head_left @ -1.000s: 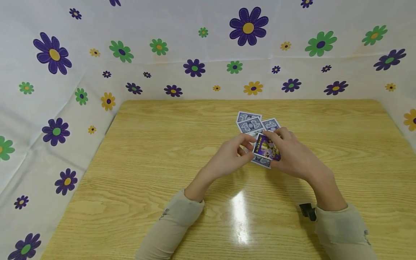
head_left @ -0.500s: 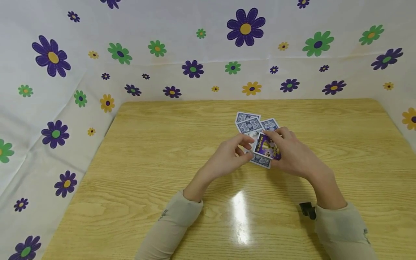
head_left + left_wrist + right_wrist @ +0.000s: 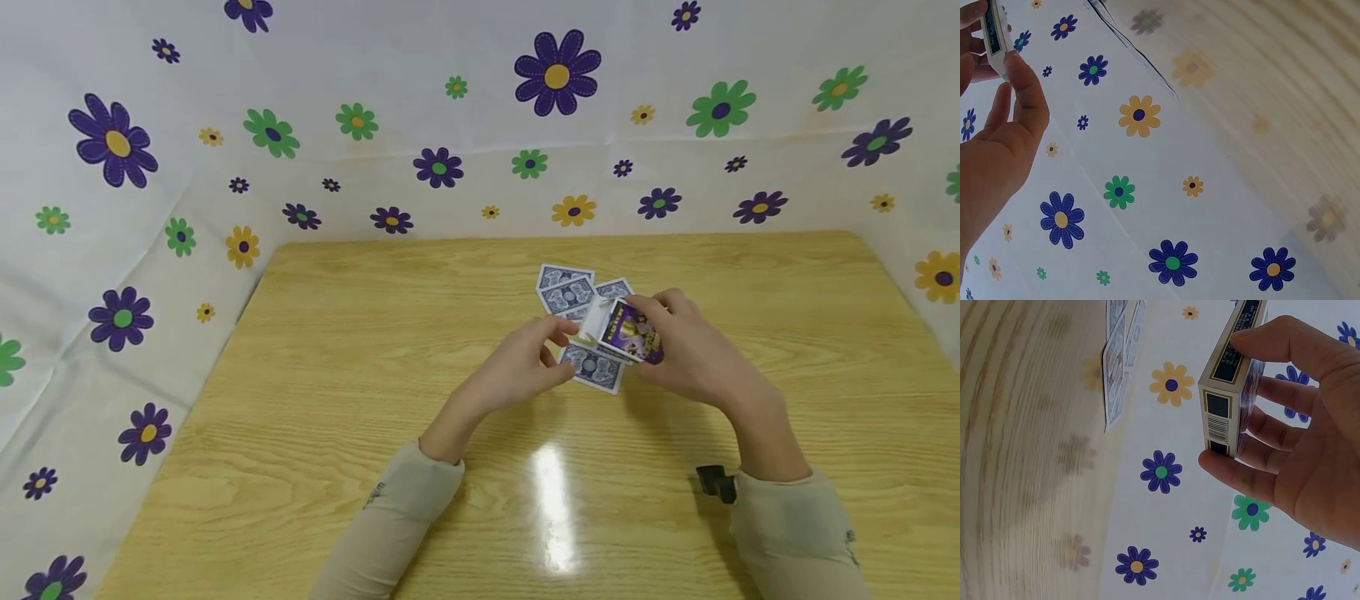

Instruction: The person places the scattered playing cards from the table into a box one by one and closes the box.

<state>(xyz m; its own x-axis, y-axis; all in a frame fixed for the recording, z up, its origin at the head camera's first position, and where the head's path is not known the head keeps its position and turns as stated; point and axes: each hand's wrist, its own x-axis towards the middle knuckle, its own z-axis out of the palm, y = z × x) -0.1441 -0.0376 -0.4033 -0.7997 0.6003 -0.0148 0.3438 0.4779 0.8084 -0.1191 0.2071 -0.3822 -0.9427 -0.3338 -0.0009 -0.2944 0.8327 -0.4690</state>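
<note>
My right hand (image 3: pixel 693 354) grips a playing card box (image 3: pixel 632 332), thumb and fingers on opposite edges. The box has a purple and gold face; a barcode shows on its end in the right wrist view. At the left end its white flap (image 3: pixel 595 320) stands out. Beside that flap is my left hand (image 3: pixel 517 362), fingers bent and thumb apart; whether a fingertip touches the flap, I cannot tell. Several playing cards (image 3: pixel 567 296) lie face down with blue-and-white backs under and behind the box. One card (image 3: pixel 594 368) lies nearer me.
A wooden table (image 3: pixel 337 350) carries everything. White cloth (image 3: pixel 315 75) with purple, green and yellow flowers rises behind and at both sides. A small black object (image 3: pixel 716 483) shows at the right sleeve's cuff.
The box has shifted slightly right in my right hand, and its white flap now shows fully at the left end. My left fingers stay close to it. The cards have not moved.
</note>
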